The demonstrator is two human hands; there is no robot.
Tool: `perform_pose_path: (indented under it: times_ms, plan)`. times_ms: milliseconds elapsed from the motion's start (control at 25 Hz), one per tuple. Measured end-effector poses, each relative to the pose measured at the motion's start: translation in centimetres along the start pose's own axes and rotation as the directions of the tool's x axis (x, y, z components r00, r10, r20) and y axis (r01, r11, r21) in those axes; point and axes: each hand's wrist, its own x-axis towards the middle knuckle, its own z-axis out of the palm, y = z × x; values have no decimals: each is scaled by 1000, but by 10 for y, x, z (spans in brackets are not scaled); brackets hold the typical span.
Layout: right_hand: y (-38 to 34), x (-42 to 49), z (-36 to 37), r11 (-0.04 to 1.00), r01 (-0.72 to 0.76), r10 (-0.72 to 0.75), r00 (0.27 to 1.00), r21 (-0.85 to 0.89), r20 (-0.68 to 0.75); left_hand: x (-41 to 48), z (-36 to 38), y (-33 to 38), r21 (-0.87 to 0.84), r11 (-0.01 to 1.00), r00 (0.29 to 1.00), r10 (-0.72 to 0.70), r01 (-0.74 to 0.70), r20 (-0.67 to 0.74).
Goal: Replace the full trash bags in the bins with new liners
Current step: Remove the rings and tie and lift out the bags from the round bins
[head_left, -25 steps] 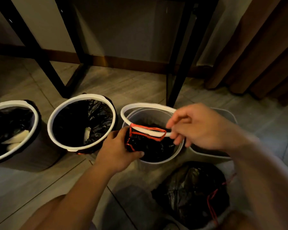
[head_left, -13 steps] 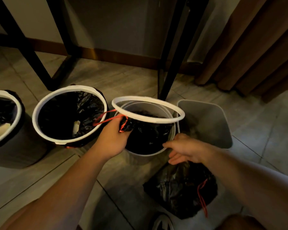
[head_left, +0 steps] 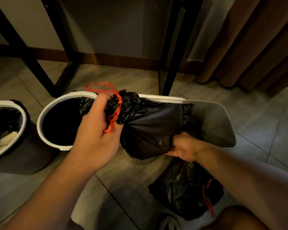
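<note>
Trash bag (head_left: 150, 127) within left grip (head_left: 96, 130)

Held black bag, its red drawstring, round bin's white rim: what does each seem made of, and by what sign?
Held black bag: thin glossy plastic film, crinkled. Red drawstring: likely thin plastic tape, flat and twisted. White rim: seemingly rigid matte plastic, smooth ring.

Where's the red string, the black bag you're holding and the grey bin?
red string (head_left: 119, 104): head view, part round the neck.
black bag (head_left: 150, 128): head view, smooth middle.
grey bin (head_left: 216, 123): head view, bare inner wall.
</note>
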Motion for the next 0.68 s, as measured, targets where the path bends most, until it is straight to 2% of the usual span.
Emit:
perform_pose_path:
  times_ms: [40,160,240,280,360,440,560,600,680]
  plan:
    - [0,-1,-2,1000,10,-11,1000,7,18,0,-3,12,-34,998,999,44,-44,-19]
    - [-2,-2,-12,997,9,-10,1000,80,11,2,-11,44,-357,916,983,168,-182,-70]
    - [-1,1,-14,998,10,-9,1000,68,-12,5,-13,55,-374,895,970,216,-243,-112]
    - [-1,3,-13,998,16,-15,1000,60,-15,3,-13,56,-387,893,973,197,-230,-123]
    - [-3,6,-11,1000,17,-17,1000,13,1,-11,-10,51,-461,875,988,106,-146,-112]
    - [-7,8,-11,998,-2,5,999,-62,39,-33,2,40,-436,897,993,18,-66,-115]
    - [-10,9,-9,995,-25,31,998,-101,57,-70,29,7,-519,843,987,-158,140,9]
    - [-10,11,-9,993,-25,31,998,-115,50,-81,38,-8,-503,832,971,-231,233,67]
    - [-10,14,-8,991,-29,33,999,-132,26,-105,51,-38,-300,859,909,-383,415,163]
